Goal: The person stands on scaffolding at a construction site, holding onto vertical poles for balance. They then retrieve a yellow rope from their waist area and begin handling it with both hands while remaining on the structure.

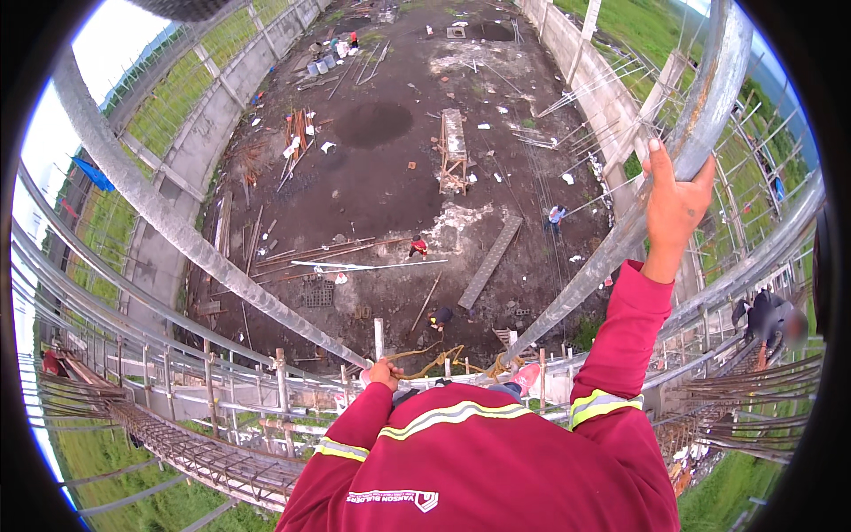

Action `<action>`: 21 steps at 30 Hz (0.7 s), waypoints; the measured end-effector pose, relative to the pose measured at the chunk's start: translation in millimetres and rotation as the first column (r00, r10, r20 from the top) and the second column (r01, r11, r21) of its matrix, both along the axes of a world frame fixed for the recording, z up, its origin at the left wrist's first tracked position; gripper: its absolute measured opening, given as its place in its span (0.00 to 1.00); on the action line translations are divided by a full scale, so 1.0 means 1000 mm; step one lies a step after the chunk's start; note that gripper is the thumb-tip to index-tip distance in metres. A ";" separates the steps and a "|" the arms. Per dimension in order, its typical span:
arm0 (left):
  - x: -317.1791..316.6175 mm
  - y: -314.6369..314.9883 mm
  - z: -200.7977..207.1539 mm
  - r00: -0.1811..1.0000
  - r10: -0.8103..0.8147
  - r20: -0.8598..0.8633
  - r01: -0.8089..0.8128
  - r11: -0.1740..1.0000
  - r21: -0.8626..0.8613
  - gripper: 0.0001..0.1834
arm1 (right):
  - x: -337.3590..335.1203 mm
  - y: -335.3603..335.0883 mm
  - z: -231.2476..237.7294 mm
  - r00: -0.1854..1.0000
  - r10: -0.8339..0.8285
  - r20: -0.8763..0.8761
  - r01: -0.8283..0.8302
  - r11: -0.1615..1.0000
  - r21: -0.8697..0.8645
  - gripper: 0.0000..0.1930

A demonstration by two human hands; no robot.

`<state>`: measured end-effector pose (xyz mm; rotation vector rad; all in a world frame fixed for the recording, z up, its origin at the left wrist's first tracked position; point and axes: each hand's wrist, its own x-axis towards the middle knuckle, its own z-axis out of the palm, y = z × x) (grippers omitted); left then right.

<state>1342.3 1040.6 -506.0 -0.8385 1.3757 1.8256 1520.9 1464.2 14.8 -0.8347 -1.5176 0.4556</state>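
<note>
My right hand (675,202) is raised at the right, gripping a thick grey metal pipe (612,253) between thumb and fingers. This pipe slants down toward my feet. A second grey pipe (204,244) slopes in from the upper left and converges toward the same low area. Down by its lower end, my left hand (384,373) is closed at a yellowish rope (441,359). The rope hangs slack across to the right pipe's foot, where it is wrapped around. My left fingertips are small and partly hidden. Pinkish footwear (527,379) shows beside the rope.
Far below lies a dark dirt yard (372,191) with scattered planks, a trestle (453,146) and several people, one in red (417,246). Concrete walls (177,168) flank it. Rebar beams (204,452) and scaffold poles surround me. Another person (769,317) is at the right.
</note>
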 end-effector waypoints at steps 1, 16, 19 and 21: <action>0.001 -0.003 -0.002 1.000 0.018 0.013 -0.018 1.000 -0.013 0.08 | 0.000 0.001 -0.001 0.999 0.036 -0.021 -0.036 0.999 0.019 0.22; 0.005 -0.008 -0.007 0.999 0.000 0.047 0.005 0.994 -0.108 0.10 | 0.000 0.001 -0.001 0.997 0.059 -0.045 -0.058 0.998 0.016 0.23; 0.005 -0.009 -0.010 0.999 -0.043 0.024 0.046 0.992 -0.120 0.10 | 0.000 0.001 -0.001 0.998 0.046 -0.044 -0.045 0.999 0.029 0.23; 0.004 -0.008 -0.012 0.998 -0.050 0.024 0.053 0.991 -0.126 0.10 | 0.000 0.001 -0.001 0.996 0.068 -0.062 -0.068 0.998 0.002 0.23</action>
